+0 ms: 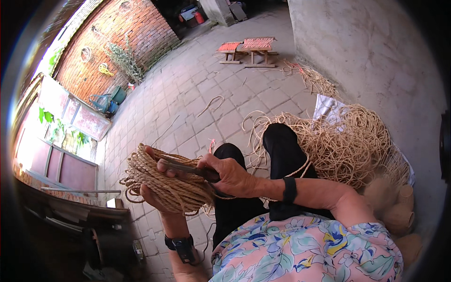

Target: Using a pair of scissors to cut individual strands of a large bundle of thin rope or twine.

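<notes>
My left hand (153,196) is closed round a thick coil of tan twisted rope (181,190), held up in front of my left knee. Some of its fingers show on the upper side of the coil. A pair of dark metal scissors (190,169) is in my right hand (233,177), with the blades lying across the top of the coil near my left fingertips. Whether the blades have a strand between them I cannot tell. A big loose heap of the same rope (338,150) lies on the floor to the right of my knees.
Two low stools (257,44) with red woven seats stand ahead on the paved floor (188,105). Loose rope ends (211,107) lie on the paving. A grey wall (376,56) rises at right. Woven tan pieces (399,214) sit beside my right elbow. A dark machine (61,230) is at left.
</notes>
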The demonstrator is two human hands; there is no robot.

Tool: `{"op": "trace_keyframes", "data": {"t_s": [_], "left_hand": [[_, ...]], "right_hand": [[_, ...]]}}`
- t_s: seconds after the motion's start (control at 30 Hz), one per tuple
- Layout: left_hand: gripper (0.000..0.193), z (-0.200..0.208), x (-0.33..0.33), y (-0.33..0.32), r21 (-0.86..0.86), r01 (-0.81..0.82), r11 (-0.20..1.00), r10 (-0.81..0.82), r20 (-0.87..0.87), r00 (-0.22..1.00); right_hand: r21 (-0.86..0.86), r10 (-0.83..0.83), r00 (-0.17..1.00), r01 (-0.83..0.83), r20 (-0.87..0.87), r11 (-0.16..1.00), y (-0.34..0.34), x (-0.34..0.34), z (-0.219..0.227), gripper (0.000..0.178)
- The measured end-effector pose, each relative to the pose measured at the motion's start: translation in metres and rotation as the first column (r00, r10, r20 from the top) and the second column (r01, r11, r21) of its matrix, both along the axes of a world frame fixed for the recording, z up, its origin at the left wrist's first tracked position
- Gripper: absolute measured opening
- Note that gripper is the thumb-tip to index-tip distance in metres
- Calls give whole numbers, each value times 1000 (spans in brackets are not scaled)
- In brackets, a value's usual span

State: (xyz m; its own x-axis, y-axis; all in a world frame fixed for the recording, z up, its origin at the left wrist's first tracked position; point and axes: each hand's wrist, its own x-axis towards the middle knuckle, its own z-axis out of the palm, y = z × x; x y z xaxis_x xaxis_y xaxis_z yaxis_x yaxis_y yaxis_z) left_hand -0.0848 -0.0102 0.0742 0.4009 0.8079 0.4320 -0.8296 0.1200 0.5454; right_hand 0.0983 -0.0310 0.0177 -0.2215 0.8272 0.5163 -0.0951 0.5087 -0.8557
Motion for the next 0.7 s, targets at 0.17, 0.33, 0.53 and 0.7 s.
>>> {"op": "trace_keyframes", "data": {"t_s": [0.17,0.33,0.53,0.7], "left_hand": [[74,-4,14,1,-5,-22,1000,22,-33,999],[63,-7,23,2,-29,-46,999,41,-127,991],[67,-17,33,6,-98,148,984,-173,-350,921],[69,-26,42,8,-82,122,989,-143,-332,932]], "right_hand": [[-66,-128,989,134,77,989,-3,18,2,39],[16,-339,941,338,26,941,-5,60,21,38],[293,-522,838,464,161,836,5,115,59,42],[631,-723,597,421,349,652,10,144,49,32]]}}
